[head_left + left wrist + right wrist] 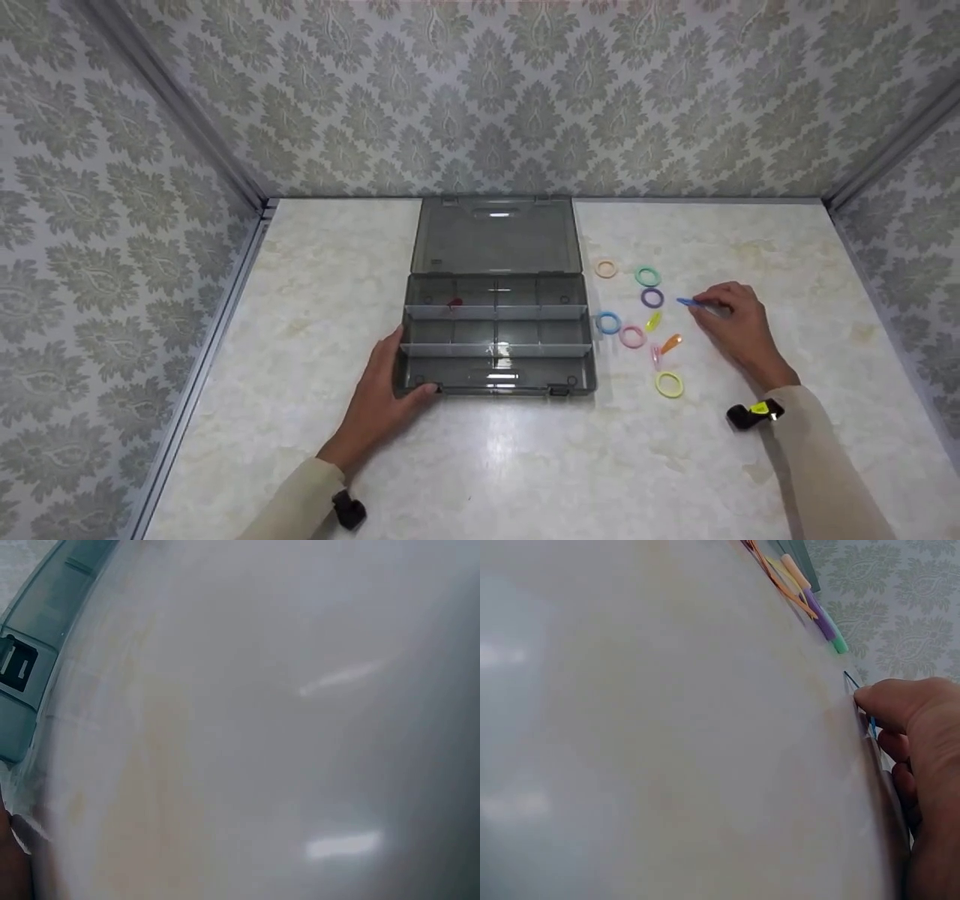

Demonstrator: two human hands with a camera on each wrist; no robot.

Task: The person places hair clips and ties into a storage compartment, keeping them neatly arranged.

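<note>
A grey see-through compartment box [495, 369] stands on the table with its lid [495, 240] laid back. My left hand [375, 397] holds its front left corner, thumb at the front edge and fingers along the left wall. A red hair clip [455, 302] lies in the back row, towards the left. My right hand [739, 326] pinches a blue hair clip [688, 302] between thumb and fingertips, to the right of the box. Near it lie a yellow clip [653, 321], an orange clip [671, 343] and a pink clip [656, 356].
Several ring-shaped hair ties lie right of the box, among them a green tie [647, 276], a purple tie [652, 298], a blue tie [609, 323] and a yellow tie [669, 385]. Patterned wall panels [495, 97] border the table [300, 262] at the back and sides.
</note>
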